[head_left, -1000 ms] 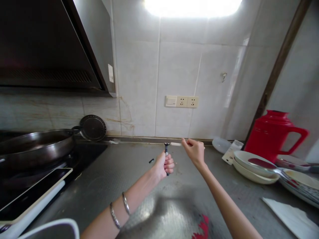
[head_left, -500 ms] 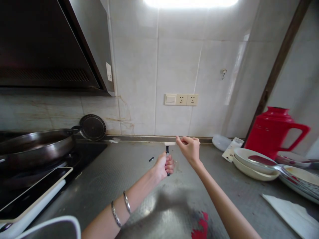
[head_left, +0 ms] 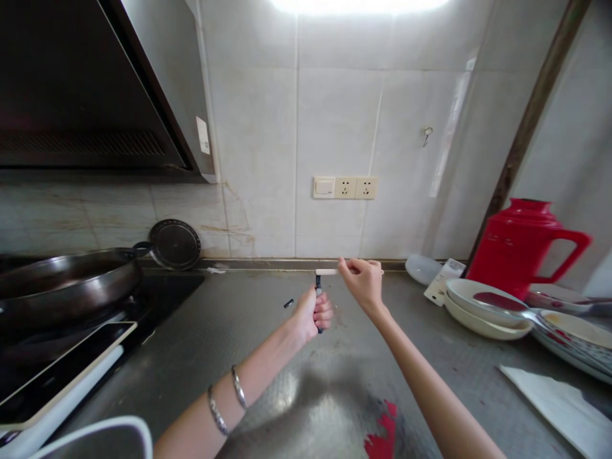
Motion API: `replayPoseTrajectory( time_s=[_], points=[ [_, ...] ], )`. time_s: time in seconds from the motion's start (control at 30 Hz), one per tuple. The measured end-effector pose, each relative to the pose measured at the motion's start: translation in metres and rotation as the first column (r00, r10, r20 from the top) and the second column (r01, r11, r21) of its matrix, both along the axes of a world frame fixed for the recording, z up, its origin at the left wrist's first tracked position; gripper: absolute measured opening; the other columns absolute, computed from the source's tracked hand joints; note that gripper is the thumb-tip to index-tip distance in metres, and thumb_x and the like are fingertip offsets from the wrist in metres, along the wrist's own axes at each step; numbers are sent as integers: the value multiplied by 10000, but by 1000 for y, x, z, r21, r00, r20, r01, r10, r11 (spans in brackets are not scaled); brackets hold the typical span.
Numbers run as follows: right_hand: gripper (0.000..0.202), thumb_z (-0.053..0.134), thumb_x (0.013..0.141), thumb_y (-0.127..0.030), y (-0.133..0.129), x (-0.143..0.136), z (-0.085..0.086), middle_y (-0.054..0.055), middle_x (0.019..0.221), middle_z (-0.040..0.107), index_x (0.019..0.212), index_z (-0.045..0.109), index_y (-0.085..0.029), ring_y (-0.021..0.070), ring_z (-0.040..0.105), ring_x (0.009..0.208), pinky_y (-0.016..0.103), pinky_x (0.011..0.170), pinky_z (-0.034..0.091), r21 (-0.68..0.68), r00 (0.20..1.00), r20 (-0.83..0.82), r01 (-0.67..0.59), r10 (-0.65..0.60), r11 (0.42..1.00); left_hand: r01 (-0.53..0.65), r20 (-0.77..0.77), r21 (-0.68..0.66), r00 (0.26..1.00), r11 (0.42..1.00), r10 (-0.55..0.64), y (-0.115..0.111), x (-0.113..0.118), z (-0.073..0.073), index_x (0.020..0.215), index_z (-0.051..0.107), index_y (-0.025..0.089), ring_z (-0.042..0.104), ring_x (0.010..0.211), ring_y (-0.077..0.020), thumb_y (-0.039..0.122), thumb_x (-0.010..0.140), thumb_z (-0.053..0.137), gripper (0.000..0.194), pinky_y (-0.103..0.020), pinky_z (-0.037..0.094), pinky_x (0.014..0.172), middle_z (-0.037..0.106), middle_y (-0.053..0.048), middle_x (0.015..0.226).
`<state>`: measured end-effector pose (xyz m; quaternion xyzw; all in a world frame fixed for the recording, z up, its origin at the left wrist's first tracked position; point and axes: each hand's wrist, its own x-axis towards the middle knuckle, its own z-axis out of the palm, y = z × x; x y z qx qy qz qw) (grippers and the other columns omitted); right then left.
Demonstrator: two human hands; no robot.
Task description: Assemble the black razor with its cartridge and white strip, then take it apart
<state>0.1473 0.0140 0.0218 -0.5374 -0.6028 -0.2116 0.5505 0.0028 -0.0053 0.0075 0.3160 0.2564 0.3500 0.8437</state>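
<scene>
My left hand [head_left: 313, 310] is closed around a dark, slim stick-like tool [head_left: 319, 280], held upright above the metal counter. Pinched in my right hand [head_left: 362, 280] is a thin white stick [head_left: 327, 272], lying roughly level. Its left end touches or nearly touches the top of the dark tool. A small black piece, like a cap [head_left: 288, 303], lies on the counter left of my left hand. Which kind of tool the dark one is cannot be made out.
At the left are a pan [head_left: 71, 280] on a black cooktop, a phone [head_left: 67, 373] and a round black disc [head_left: 175, 245]. At the right stand a red jug [head_left: 514, 252], stacked bowls [head_left: 482, 319], plates [head_left: 581, 341] and a white sheet [head_left: 554, 405].
The view has shifted slightly. Both hands keep nearly the same pose, with the white stick still level over the dark tool.
</scene>
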Motion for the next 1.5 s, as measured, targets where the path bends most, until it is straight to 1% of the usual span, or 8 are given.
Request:
replayPoseTrajectory(
  time_s=[0.27, 0.47, 0.67, 0.83, 0.97, 1.23, 1.37, 1.5],
  points=[
    [495, 340, 823, -498, 19, 36, -33, 0, 471, 503, 472, 488, -182, 102, 367, 451, 226, 488, 218, -328, 989, -48, 117, -141, 937, 6, 119, 60, 993, 998, -13, 0, -11, 17, 449, 184, 183, 50, 317, -42, 324, 854, 317, 448, -155, 40, 315, 93, 84, 380],
    [484, 348, 791, -561, 24, 28, -23, -13, 488, 472, 557, 522, -174, 111, 416, 480, 209, 466, 277, -421, 973, -213, -174, 89, 890, 12, 120, 42, 993, 999, -17, 5, -18, 21, 449, 180, 181, 53, 318, -42, 318, 858, 326, 455, -153, 44, 317, 88, 84, 383],
    [369, 496, 725, -538, 6, 6, 8, -68, 521, 405, 757, 511, -170, 72, 378, 425, 175, 371, 319, -306, 694, -575, -674, 433, 673, 40, 138, 23, 990, 999, -43, 9, -21, 20, 447, 190, 175, 63, 303, -42, 290, 862, 316, 449, -153, 38, 320, 102, 82, 373],
    [340, 557, 704, -493, -16, -13, 27, -82, 553, 405, 816, 512, -175, 26, 301, 370, 131, 303, 217, -230, 480, -756, -832, 446, 505, 62, 139, 34, 988, 997, -66, 13, -24, 18, 442, 194, 175, 64, 295, -43, 283, 864, 306, 449, -148, 37, 318, 95, 83, 372],
    [342, 564, 709, -467, -24, -21, 31, -79, 564, 412, 870, 532, -167, 13, 289, 361, 120, 292, 167, -212, 407, -808, -875, 426, 435, 63, 131, 63, 989, 996, -70, 18, -28, 19, 440, 209, 171, 70, 291, -36, 299, 852, 348, 453, -139, 57, 308, 100, 90, 375],
    [284, 525, 731, -436, -13, -21, 15, -57, 526, 440, 787, 571, -161, 61, 398, 386, 152, 306, 324, -357, 694, -551, -698, 463, 621, -10, 71, 179, 997, 984, -3, 17, -44, 39, 416, 215, 182, 61, 293, -41, 291, 852, 302, 459, -143, 72, 285, 95, 87, 371],
    [404, 369, 826, -434, -11, -21, 6, -19, 439, 489, 586, 539, -157, 88, 468, 356, 178, 370, 363, -506, 885, -302, -463, 353, 728, -58, 57, 240, 997, 969, 46, 12, -50, 47, 419, 224, 181, 69, 299, -37, 288, 850, 318, 454, -138, 80, 288, 107, 88, 375],
    [445, 323, 849, -365, -15, -29, 0, 44, 479, 589, 533, 559, -158, 121, 562, 458, 207, 513, 408, -667, 980, 10, -142, 199, 732, -81, 37, 265, 997, 961, 74, 8, -52, 52, 416, 224, 181, 78, 296, -36, 298, 859, 301, 465, -139, 78, 291, 126, 83, 363]
  ],
)
